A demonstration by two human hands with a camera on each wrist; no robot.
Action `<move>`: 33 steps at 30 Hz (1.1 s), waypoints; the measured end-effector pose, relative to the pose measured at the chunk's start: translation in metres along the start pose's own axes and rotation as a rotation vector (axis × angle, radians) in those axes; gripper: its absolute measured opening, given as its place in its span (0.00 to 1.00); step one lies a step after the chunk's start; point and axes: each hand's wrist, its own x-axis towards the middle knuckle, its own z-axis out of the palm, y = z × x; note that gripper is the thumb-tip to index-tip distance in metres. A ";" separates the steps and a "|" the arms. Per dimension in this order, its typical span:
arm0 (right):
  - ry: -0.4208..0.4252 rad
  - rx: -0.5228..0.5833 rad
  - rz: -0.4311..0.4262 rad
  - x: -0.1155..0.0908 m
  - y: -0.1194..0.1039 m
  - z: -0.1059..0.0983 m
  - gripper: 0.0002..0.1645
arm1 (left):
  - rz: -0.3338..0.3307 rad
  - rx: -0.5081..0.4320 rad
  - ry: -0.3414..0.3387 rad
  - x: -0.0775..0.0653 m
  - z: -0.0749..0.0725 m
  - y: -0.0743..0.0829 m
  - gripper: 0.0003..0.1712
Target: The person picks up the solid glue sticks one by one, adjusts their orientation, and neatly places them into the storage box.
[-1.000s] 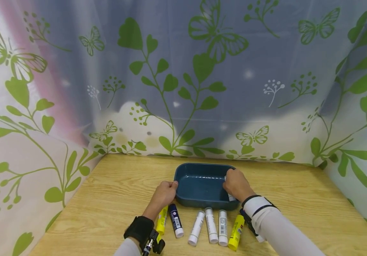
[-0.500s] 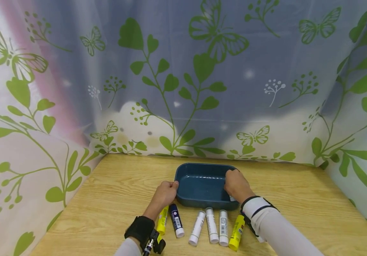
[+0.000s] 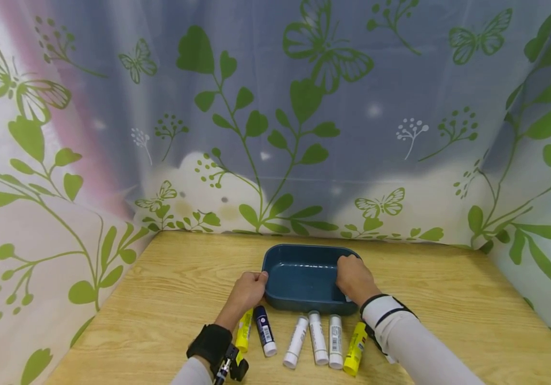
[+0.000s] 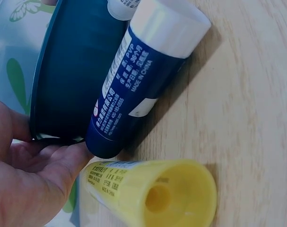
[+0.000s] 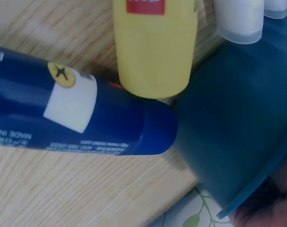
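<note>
A dark teal plastic basin (image 3: 304, 306) stands on the table. My left hand (image 3: 246, 290) grips its left end, thumb on the rim; the left wrist view shows the palm (image 4: 44, 175) against the outer wall. At the right end my right hand (image 3: 356, 278) reaches over the rim with curled fingers, holding a white glue stick (image 3: 348, 299) mostly hidden under it. In front lie several glue sticks: a yellow one (image 3: 243, 332) and a navy one (image 3: 264, 331) at left, white ones (image 3: 295, 342) in the middle, another yellow one (image 3: 355, 348) at right.
Another navy glue stick (image 5: 82, 109) lies beside the right-hand yellow one in the right wrist view; my forearm mostly hides it from the head. The wooden table (image 3: 184, 267) ends at a patterned curtain (image 3: 265, 133) behind and at both sides.
The white glue stick showed more under my right hand a second ago; now only a sliver is visible. My right hand has shifted very slightly. The left hand holds its place.
</note>
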 end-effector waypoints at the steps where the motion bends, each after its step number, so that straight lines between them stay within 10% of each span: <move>1: -0.001 0.002 0.000 0.001 0.000 0.001 0.05 | -0.002 -0.001 -0.001 0.000 0.000 0.000 0.24; 33: -0.030 -0.022 -0.007 0.000 -0.001 0.004 0.10 | 0.022 -0.007 0.000 0.000 0.000 -0.001 0.24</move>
